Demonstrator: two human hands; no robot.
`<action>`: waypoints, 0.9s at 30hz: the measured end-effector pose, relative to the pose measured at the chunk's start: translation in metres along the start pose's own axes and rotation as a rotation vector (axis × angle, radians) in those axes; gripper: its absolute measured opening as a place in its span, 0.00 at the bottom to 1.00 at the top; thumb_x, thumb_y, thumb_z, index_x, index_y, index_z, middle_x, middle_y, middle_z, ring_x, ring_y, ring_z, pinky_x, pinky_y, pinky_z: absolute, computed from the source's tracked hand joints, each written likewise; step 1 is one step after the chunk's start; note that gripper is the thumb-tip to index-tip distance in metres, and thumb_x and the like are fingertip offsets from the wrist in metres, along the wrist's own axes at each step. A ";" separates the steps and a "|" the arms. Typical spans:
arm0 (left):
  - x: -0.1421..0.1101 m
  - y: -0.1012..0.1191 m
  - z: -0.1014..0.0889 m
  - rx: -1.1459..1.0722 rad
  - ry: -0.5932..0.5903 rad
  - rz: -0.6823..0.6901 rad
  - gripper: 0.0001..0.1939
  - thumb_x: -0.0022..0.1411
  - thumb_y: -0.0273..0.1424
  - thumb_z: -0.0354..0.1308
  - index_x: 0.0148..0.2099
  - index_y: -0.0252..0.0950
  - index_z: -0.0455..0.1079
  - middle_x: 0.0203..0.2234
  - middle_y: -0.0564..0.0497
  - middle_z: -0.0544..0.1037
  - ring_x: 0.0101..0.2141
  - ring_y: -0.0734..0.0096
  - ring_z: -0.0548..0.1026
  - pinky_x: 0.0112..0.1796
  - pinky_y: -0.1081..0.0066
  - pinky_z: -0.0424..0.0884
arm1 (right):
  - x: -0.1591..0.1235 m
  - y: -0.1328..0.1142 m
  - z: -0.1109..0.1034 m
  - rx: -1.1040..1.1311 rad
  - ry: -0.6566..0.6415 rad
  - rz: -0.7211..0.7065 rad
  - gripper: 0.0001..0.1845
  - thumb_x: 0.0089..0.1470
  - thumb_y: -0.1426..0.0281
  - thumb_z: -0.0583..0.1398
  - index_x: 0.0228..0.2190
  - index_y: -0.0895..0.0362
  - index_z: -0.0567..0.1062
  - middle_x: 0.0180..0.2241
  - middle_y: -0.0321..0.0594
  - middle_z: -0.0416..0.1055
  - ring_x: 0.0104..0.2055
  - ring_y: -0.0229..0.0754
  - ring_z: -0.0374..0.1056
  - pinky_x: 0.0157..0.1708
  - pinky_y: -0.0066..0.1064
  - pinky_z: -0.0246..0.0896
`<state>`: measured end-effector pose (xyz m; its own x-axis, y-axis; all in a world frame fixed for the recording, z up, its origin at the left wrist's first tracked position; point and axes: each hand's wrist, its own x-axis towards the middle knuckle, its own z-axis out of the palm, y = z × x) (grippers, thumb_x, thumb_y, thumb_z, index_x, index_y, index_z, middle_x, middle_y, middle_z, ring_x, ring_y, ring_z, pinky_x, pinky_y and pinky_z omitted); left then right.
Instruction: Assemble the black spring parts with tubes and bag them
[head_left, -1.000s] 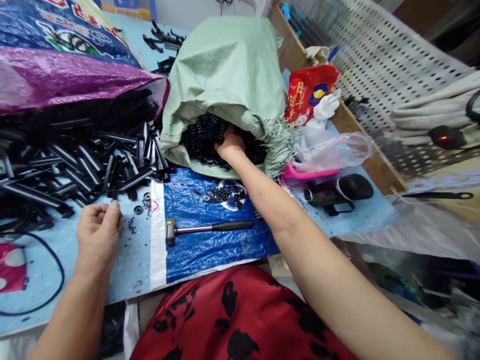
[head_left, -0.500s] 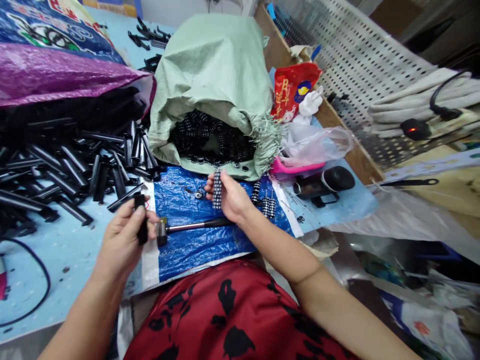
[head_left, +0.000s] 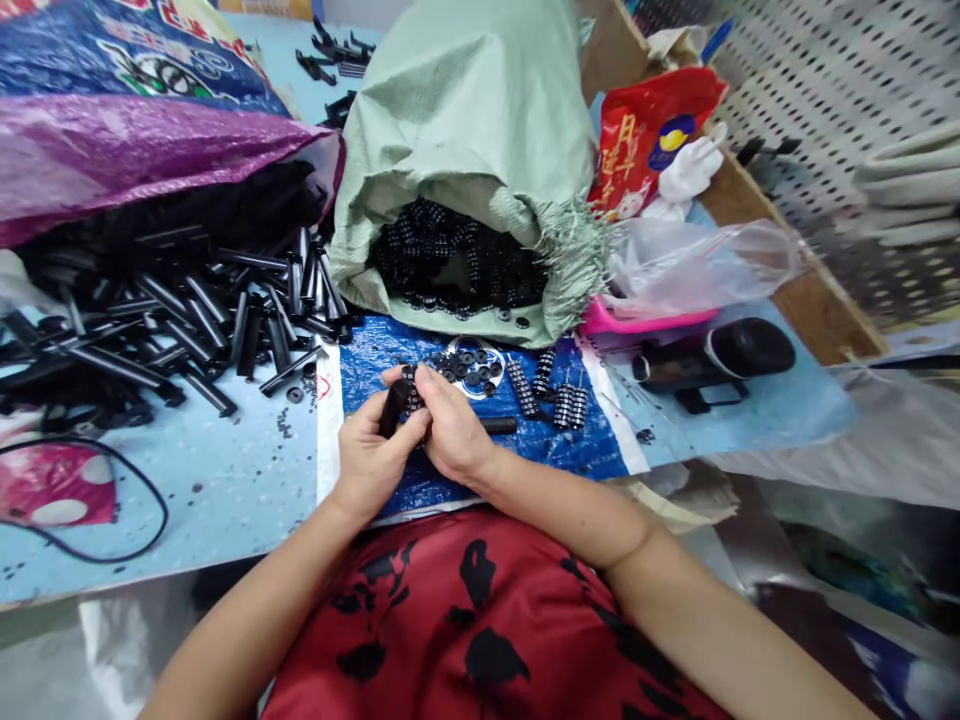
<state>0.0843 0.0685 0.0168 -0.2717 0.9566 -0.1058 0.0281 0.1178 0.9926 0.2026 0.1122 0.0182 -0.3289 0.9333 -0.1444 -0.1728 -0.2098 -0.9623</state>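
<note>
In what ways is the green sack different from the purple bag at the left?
The green sack looks plain; the purple bag carries a printed picture and lettering. At the sack's mouth are small black pieces with white marks; at the bag's mouth lie long black tubes. Both lie on the table with openings on the near side.

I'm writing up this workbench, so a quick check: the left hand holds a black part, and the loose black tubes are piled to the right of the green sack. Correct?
Not quite: the black tubes are piled to the left of the green sack, as the head view shows. The left hand does hold a black part.
</note>
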 end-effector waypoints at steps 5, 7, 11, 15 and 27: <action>-0.004 0.004 -0.016 0.031 -0.013 -0.092 0.17 0.52 0.44 0.74 0.32 0.37 0.76 0.25 0.53 0.74 0.26 0.72 0.68 0.28 0.71 0.68 | -0.002 0.000 -0.038 -0.742 -0.264 -0.604 0.63 0.51 0.36 0.65 0.74 0.57 0.50 0.74 0.58 0.44 0.78 0.55 0.46 0.72 0.49 0.60; -0.006 0.003 -0.023 0.034 -0.043 -0.104 0.19 0.52 0.46 0.75 0.34 0.37 0.77 0.26 0.53 0.76 0.27 0.71 0.69 0.29 0.71 0.68 | -0.003 0.000 -0.050 -0.925 -0.351 -0.792 0.60 0.56 0.42 0.66 0.74 0.57 0.48 0.73 0.59 0.49 0.78 0.52 0.49 0.74 0.48 0.58; -0.011 -0.001 -0.023 -0.005 -0.044 -0.127 0.24 0.68 0.55 0.59 0.37 0.37 0.75 0.22 0.54 0.72 0.23 0.74 0.65 0.28 0.71 0.66 | -0.006 0.001 -0.052 -0.998 -0.257 -1.004 0.53 0.60 0.47 0.65 0.72 0.63 0.54 0.64 0.59 0.64 0.71 0.48 0.61 0.69 0.40 0.67; -0.016 -0.004 -0.015 -0.022 0.012 -0.096 0.24 0.72 0.53 0.55 0.38 0.37 0.76 0.29 0.51 0.77 0.31 0.72 0.72 0.35 0.72 0.71 | -0.012 0.002 -0.045 -1.034 -0.189 -1.127 0.53 0.56 0.44 0.67 0.68 0.67 0.60 0.60 0.60 0.69 0.69 0.51 0.65 0.69 0.42 0.68; -0.010 -0.003 -0.025 -0.330 -0.150 -0.437 0.27 0.49 0.47 0.78 0.44 0.34 0.77 0.34 0.47 0.83 0.31 0.67 0.80 0.35 0.68 0.78 | -0.024 0.007 -0.037 -1.202 -0.101 -1.030 0.56 0.54 0.38 0.64 0.62 0.74 0.67 0.59 0.61 0.70 0.65 0.54 0.68 0.66 0.42 0.70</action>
<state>0.0630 0.0516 0.0159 -0.0503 0.8678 -0.4944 -0.3649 0.4448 0.8179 0.2437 0.0988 0.0059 -0.6060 0.4916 0.6254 0.4371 0.8626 -0.2545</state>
